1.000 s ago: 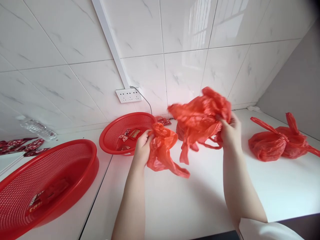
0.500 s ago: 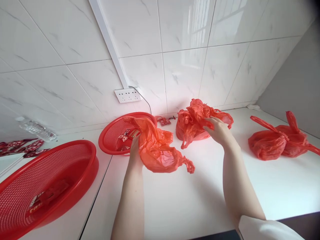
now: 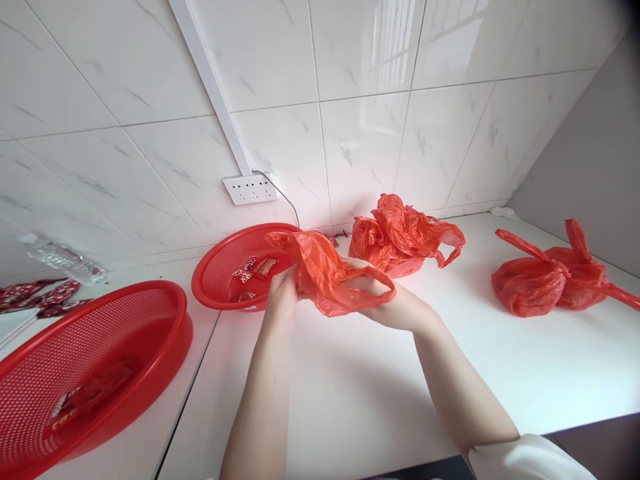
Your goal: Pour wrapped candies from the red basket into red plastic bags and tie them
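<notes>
My left hand [image 3: 283,295] pinches the limp red bag [image 3: 320,267] above the counter [image 3: 345,393], likely so it can't slip. My right hand [image 3: 400,312] is partly behind it; whether those fingers grip, I can't tell.

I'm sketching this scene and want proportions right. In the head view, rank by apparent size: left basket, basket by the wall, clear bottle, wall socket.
1. Left basket, partly cut off
2. Basket by the wall
3. Clear bottle and wall socket: too alike to rank
</notes>
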The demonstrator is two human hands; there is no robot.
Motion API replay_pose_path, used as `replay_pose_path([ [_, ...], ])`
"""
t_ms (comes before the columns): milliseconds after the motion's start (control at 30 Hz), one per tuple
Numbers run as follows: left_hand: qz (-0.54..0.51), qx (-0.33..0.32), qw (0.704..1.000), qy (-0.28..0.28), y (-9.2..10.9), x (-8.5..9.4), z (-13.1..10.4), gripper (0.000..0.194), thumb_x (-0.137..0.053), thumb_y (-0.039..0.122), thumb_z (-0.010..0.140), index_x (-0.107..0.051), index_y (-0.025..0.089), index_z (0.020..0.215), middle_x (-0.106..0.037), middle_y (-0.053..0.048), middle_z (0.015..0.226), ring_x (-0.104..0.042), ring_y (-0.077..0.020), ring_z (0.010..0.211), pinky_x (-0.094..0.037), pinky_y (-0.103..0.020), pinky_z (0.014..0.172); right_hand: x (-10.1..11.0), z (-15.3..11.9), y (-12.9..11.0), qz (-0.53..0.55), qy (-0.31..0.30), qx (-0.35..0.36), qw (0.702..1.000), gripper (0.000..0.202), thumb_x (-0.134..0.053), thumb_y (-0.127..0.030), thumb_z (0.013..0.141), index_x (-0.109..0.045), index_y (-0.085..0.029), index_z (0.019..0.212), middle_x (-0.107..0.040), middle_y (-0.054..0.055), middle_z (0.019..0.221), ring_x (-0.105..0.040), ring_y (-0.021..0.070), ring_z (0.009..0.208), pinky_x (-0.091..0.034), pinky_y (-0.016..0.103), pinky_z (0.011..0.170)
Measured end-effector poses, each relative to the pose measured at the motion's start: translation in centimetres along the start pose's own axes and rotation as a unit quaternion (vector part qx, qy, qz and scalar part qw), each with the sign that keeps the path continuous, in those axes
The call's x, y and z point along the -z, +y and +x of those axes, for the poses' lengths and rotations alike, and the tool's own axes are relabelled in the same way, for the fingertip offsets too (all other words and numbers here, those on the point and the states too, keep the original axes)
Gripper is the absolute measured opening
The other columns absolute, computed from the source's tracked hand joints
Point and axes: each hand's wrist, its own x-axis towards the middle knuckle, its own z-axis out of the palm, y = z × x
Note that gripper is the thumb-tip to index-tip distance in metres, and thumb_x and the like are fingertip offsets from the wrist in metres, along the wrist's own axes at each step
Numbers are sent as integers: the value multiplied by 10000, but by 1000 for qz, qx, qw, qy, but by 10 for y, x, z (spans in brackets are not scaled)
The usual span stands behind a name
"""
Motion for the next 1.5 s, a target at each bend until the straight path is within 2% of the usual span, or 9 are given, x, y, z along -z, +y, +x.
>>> replay_pose_path([
  [167,266,-24,963,31,7,26,1,489,-494,554,855,-384,204,532,-401,45,418,-391,-103,390,-310,-232,429,2,0,11,39,101,-97,989,250,-487,-296,925,-638,-214,1106,-658,38,926,-608,156,752,-500,292,675],
  [367,493,-27,868,42,22,47,-4,310,-487,506,861,-597,225,791,-682,-18,760,-603,-176,599,-406,-267,555,6,-1,19,-22,105,-124,986,203,-518,-299,898,-666,-211,1006,-632,21,846,-553,138,681,-446,277,648],
  [600,448,-156,880,-15,42,6,-40,306,-515,514,860,-619,257,991,-678,-22,1005,-630,-198,910,-477,-275,721,-8,4,13,-16,43,-111,993,221,-482,-350,928,-660,-226,968,-628,23,881,-550,133,694,-434,267,636],
  [733,505,-134,851,-46,39,-7,-46,245,-595,473,792,-637,239,850,-683,-17,819,-633,-213,771,-460,-298,669,-11,4,12,-33,29,-108,993,208,-477,-340,930,-648,-220,928,-615,17,844,-546,128,685,-422,257,621],
  [900,228,-72,970,-45,48,9,-42,291,-465,364,851,-513,204,612,-666,-33,632,-644,-196,662,-488,-315,705,-3,1,21,-122,-23,-164,979,94,-565,-298,859,-616,-219,847,-620,17,862,-558,131,675,-385,244,580],
  [1033,86,-44,995,-13,62,38,-44,209,-519,364,792,-631,196,738,-640,-29,546,-629,-211,540,-486,-326,596,2,1,34,-211,-142,-256,933,149,-576,-53,705,-609,-188,758,-594,4,655,-508,121,542,-328,246,519],
  [1233,241,-54,969,5,71,59,-55,336,-582,451,824,-693,201,1020,-679,-48,730,-610,-184,618,-505,-321,681,5,0,35,-138,-169,-274,937,369,-436,3,750,-631,-189,996,-514,-28,506,-497,125,491,-331,219,472],
  [1400,342,-299,870,191,85,31,-98,530,-714,318,739,-559,310,1246,-571,-40,1214,-541,-256,1130,-473,-382,938,2,0,30,-58,-179,-262,946,333,-411,-93,849,-628,-212,1071,-575,-19,605,-512,93,440,-348,202,445],
  [1500,390,-326,861,6,90,18,-123,336,-582,253,831,-637,389,1133,-642,-14,1107,-601,-250,1027,-498,-394,897,-2,0,30,-61,-188,-250,948,320,-430,-123,853,-639,-228,1071,-641,6,747,-523,88,480,-361,199,443],
])
